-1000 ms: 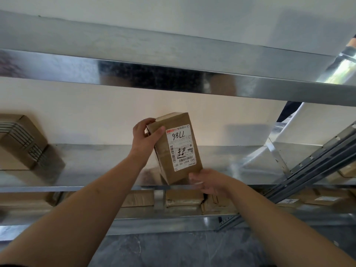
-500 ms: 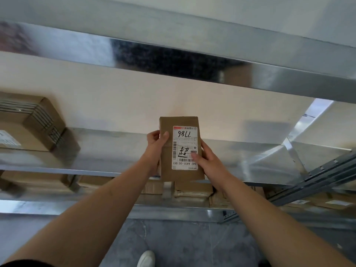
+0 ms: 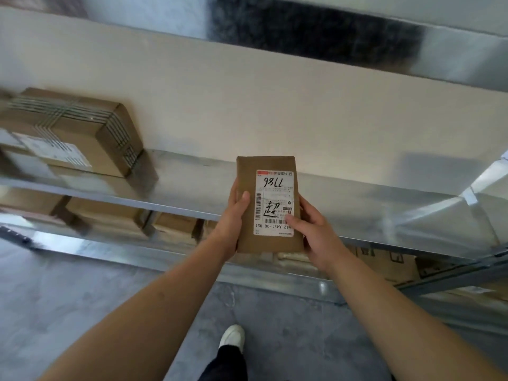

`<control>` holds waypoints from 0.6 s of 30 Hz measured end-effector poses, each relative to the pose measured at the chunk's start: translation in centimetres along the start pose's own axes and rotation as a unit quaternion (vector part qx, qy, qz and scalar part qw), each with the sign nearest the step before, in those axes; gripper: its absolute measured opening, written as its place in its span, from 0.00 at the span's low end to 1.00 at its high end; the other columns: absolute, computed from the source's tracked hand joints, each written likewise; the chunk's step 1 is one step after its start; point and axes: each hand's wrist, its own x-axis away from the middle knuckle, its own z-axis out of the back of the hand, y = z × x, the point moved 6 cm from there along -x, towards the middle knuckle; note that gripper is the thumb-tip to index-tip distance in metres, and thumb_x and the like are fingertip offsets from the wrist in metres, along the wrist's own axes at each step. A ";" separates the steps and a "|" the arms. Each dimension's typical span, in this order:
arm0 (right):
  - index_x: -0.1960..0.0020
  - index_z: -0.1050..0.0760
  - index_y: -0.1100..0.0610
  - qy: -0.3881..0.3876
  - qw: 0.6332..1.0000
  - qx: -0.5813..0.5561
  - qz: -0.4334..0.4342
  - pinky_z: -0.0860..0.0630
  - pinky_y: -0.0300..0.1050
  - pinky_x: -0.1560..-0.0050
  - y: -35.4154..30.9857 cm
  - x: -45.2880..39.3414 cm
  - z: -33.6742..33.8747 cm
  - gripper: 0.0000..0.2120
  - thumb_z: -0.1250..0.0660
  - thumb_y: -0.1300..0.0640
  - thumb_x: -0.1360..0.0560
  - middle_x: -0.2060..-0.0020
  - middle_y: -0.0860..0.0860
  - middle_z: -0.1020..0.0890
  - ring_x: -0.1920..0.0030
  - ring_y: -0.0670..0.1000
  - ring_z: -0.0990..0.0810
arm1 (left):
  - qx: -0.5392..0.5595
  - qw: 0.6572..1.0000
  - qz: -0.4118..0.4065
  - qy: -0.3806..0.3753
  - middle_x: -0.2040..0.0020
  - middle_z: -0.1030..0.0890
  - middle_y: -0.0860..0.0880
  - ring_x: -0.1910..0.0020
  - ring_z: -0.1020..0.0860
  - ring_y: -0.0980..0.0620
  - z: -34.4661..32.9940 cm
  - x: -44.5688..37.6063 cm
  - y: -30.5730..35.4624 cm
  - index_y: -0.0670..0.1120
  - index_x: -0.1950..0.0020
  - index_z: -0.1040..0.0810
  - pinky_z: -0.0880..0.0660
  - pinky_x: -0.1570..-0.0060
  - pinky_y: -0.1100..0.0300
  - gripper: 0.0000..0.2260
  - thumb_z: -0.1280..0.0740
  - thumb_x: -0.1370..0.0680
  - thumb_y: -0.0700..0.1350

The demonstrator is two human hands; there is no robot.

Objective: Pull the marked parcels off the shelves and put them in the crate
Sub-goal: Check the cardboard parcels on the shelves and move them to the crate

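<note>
A pale wall (image 3: 275,111) is seen behind shiny metal shelves (image 3: 384,213), which are stacked in tiers and are lit brightly from the right. Below them, a grey mottled floor (image 3: 82,292) is shown, and the upper shelf edge (image 3: 316,31) is darkened by a reflection.

I am seeing both hands holding a small brown parcel (image 3: 247,204) upright in front of the metal shelf (image 3: 384,215): the left hand (image 3: 232,224) is gripping its left edge, the right hand (image 3: 316,235) its lower right, thumb lying on the white label (image 3: 275,202). A taped box (image 3: 68,130) is sitting on the shelf, well apart to the left.
</note>
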 end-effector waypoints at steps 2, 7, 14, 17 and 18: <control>0.26 0.32 0.50 -0.024 1.000 -0.001 0.006 0.21 0.56 0.41 0.4 1.1 -0.3 0.28 0.34 0.67 0.23 0.39 0.53 0.18 0.41 0.55 0.18 | 0.000 1.000 -0.017 0.019 0.41 0.18 0.48 0.45 0.17 0.46 0.2 2.0 -0.3 0.62 0.25 0.41 0.19 0.51 0.46 0.19 0.44 0.16 0.51; 0.27 0.31 0.50 -0.102 0.995 0.008 -0.016 0.21 0.54 0.40 3.2 4.9 -1.8 0.28 0.34 0.68 0.24 0.40 0.53 0.18 0.41 0.54 0.18 | 0.006 0.993 -0.065 0.097 0.38 0.20 0.47 0.42 0.19 0.47 2.4 8.1 -3.2 0.55 0.23 0.40 0.21 0.46 0.48 0.21 0.42 0.17 0.49; 0.27 0.33 0.53 -0.204 0.974 0.065 -0.071 0.21 0.55 0.40 9.5 9.3 -6.6 0.29 0.34 0.70 0.25 0.38 0.54 0.19 0.39 0.55 0.19 | -0.031 0.969 -0.066 0.235 0.39 0.22 0.52 0.50 0.19 0.62 7.6 18.9 -8.4 0.56 0.24 0.42 0.22 0.56 0.69 0.21 0.44 0.16 0.49; 0.30 0.30 0.54 -0.253 0.960 0.089 -0.083 0.20 0.52 0.42 11.7 10.9 -10.2 0.27 0.34 0.72 0.25 0.41 0.53 0.18 0.39 0.55 0.19 | -0.038 0.955 -0.063 0.288 0.33 0.25 0.50 0.45 0.23 0.63 10.8 23.2 -9.4 0.55 0.22 0.45 0.24 0.54 0.72 0.23 0.43 0.16 0.49; 0.30 0.30 0.54 -0.272 0.953 0.099 -0.089 0.20 0.50 0.44 12.5 11.5 -11.6 0.26 0.34 0.71 0.25 0.41 0.52 0.17 0.40 0.54 0.19 | -0.039 0.949 -0.064 0.306 0.33 0.26 0.50 0.43 0.23 0.61 12.0 24.8 -9.6 0.55 0.22 0.45 0.24 0.51 0.69 0.23 0.43 0.16 0.50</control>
